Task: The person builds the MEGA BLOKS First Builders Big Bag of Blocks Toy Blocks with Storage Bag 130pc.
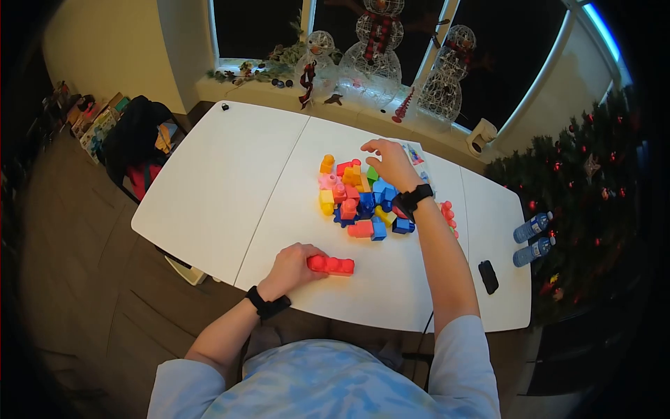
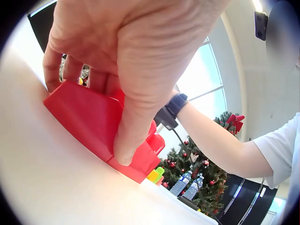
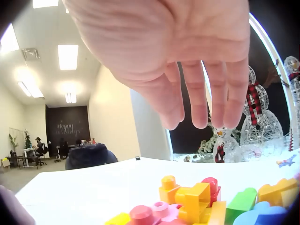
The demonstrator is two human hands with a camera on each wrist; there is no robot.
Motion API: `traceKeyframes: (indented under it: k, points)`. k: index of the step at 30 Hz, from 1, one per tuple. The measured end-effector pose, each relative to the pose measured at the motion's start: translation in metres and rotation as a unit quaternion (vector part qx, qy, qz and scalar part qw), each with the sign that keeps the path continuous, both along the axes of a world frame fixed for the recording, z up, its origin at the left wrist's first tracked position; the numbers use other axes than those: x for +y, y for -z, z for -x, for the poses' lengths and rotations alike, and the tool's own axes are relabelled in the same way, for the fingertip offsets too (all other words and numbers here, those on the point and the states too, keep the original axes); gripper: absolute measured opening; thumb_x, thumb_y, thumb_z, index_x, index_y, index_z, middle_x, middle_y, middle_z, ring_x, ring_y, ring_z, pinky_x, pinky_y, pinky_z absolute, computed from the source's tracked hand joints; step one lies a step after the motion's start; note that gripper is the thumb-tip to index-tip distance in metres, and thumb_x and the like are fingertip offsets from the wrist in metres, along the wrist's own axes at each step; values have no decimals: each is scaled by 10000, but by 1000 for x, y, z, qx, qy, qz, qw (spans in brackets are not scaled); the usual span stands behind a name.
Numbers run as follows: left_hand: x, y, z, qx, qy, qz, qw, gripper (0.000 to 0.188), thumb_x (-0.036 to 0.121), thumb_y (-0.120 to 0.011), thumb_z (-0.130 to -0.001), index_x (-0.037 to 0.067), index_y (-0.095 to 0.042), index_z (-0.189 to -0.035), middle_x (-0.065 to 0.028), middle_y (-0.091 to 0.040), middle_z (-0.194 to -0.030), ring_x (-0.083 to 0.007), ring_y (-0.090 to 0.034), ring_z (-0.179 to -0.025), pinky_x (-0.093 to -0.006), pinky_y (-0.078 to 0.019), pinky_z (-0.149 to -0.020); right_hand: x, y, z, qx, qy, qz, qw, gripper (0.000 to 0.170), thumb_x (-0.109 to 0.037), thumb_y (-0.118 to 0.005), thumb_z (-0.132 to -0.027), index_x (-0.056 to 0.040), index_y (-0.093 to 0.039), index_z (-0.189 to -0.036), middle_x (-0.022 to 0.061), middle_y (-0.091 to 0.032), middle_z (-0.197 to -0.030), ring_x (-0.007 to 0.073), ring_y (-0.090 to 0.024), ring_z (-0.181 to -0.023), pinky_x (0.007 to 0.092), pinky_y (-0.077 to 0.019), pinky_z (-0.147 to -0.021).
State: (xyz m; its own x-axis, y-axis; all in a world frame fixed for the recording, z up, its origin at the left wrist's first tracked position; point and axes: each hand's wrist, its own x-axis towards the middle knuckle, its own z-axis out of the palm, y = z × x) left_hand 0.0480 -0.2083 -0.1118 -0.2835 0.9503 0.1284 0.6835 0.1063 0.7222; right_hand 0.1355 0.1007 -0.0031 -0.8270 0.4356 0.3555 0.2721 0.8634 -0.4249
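Note:
My left hand (image 1: 292, 269) grips one end of a long red toy building block (image 1: 338, 265) with round studs, low over the near side of the white table (image 1: 202, 188). In the left wrist view the thumb presses the near face of that block (image 2: 86, 115), and the fingers wrap its far side. My right hand (image 1: 392, 166) hovers above the far part of a pile of colourful blocks, palm down, with nothing in its fingers. Below it in the right wrist view are an orange block (image 3: 194, 201) and a green block (image 3: 241, 206).
Two water bottles (image 1: 532, 228) stand at the table's right edge, with a black phone (image 1: 488, 277) nearby. Red blocks (image 1: 449, 215) lie right of the pile, partly behind the right forearm. Wire snowmen (image 1: 380, 42) line the windowsill; a decorated tree (image 1: 579, 167) rises at right.

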Motion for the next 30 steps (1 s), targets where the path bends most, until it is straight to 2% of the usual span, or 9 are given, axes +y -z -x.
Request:
traceKeyframes:
  k: [5,7,11,17,21,23,27,29,30]
  points:
    - [-1,10,4,-10,2,-10,1000,356,246,-910,-693,131,-793,-1009,-70,-762,-923,-272,-711,-860,-372,-575,-808,39,40,53,-78,-14,-69,994,395,76,-685,-759,-96,-778,-1101,180,-745,-1107,369,-695,-1045,417,-559,-955]
    - [-1,11,3,-16,3,-18,1000,341,237,-909,-693,135,-794,-997,-67,-762,-923,-274,-709,-860,-370,-573,-806,48,49,63,-196,-50,-49,978,447,101,-704,-728,-131,-805,-1097,177,-753,-1083,355,-702,-1032,416,-569,-942]
    - [-2,9,4,-28,-2,-28,999,337,228,-907,-695,142,-794,-1001,-64,-762,-927,-276,-708,-863,-371,-573,-805,58,57,64,-229,-59,8,972,500,139,-732,-677,-155,-826,-1071,166,-766,-998,331,-715,-991,396,-587,-914]
    - [-2,9,3,-14,-3,-18,1000,328,212,-901,-698,146,-791,-1000,-62,-763,-938,-278,-706,-880,-376,-574,-822,65,63,49,-148,-11,-5,989,317,43,-757,-747,-70,-795,-1041,180,-758,-994,355,-715,-956,418,-569,-935]
    - [-3,10,2,-14,-7,-36,999,296,199,-887,-696,146,-790,-970,-58,-760,-925,-290,-703,-874,-397,-574,-811,68,39,26,-15,36,-74,996,305,-130,-793,-835,28,-747,-1092,200,-759,-930,301,-732,-832,379,-572,-754]
    - [-3,9,1,-21,-10,-46,999,265,189,-874,-696,146,-791,-944,-61,-756,-905,-302,-700,-861,-415,-574,-792,29,-9,0,-20,56,-3,998,306,-213,-818,-847,34,-752,-1016,159,-748,-800,213,-696,-668,337,-543,-638]
    - [-2,10,0,-16,-14,-44,999,260,201,-873,-697,151,-794,-940,-57,-758,-906,-300,-700,-858,-414,-575,-795,-66,-52,-64,-165,66,154,972,314,-283,-835,-811,3,-706,-802,134,-705,-691,238,-687,-646,346,-528,-619]
    - [-2,9,-1,-17,-19,-38,999,276,208,-877,-693,155,-799,-953,-59,-760,-910,-299,-700,-858,-413,-577,-803,-92,-21,-94,-195,15,46,980,354,-335,-841,-812,-22,-684,-762,133,-689,-671,268,-686,-649,363,-528,-619]
    - [-2,10,-1,-17,-14,-39,999,276,208,-877,-693,155,-799,-953,-59,-760,-910,-299,-700,-858,-413,-577,-803,-105,-6,-103,-211,19,56,976,379,-365,-849,-805,-28,-682,-761,135,-688,-680,280,-687,-655,379,-529,-622]
